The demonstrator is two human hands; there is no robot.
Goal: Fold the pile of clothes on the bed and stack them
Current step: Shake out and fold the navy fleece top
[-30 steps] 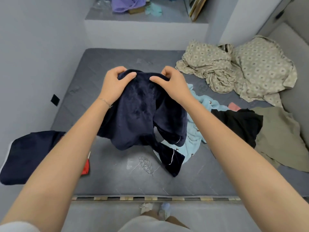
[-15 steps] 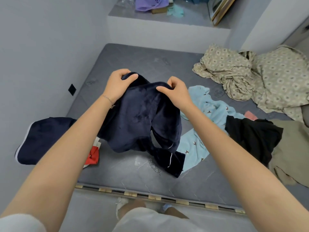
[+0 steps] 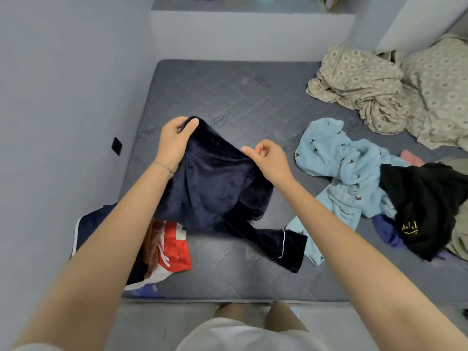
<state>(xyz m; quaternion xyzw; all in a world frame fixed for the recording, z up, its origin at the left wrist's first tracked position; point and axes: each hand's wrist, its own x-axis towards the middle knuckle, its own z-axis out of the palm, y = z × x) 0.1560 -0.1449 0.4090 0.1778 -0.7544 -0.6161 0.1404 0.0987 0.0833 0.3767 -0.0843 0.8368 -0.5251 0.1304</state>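
Observation:
A dark navy velvety garment [image 3: 215,188] with white piping hangs over the grey mattress [image 3: 228,89], its lower end trailing on the bed. My left hand [image 3: 174,140] grips its upper left edge. My right hand [image 3: 266,160] pinches the upper right edge. To the right lie a light blue patterned garment [image 3: 339,168], a black garment [image 3: 425,209] with a yellow print, and an olive one [image 3: 458,239]. Under my left arm sit a red and white piece [image 3: 174,247] and another navy piece [image 3: 88,224].
Beige patterned bedding [image 3: 395,89] is crumpled at the far right of the mattress. A grey wall runs along the left with a black socket [image 3: 116,146]. A raised ledge [image 3: 250,16] stands behind the bed. My legs stand at the mattress's near edge.
The hands have lowered the navy garment toward the mattress and drawn slightly apart along its top edge. The view has tilted down, showing more of the bed's near edge.

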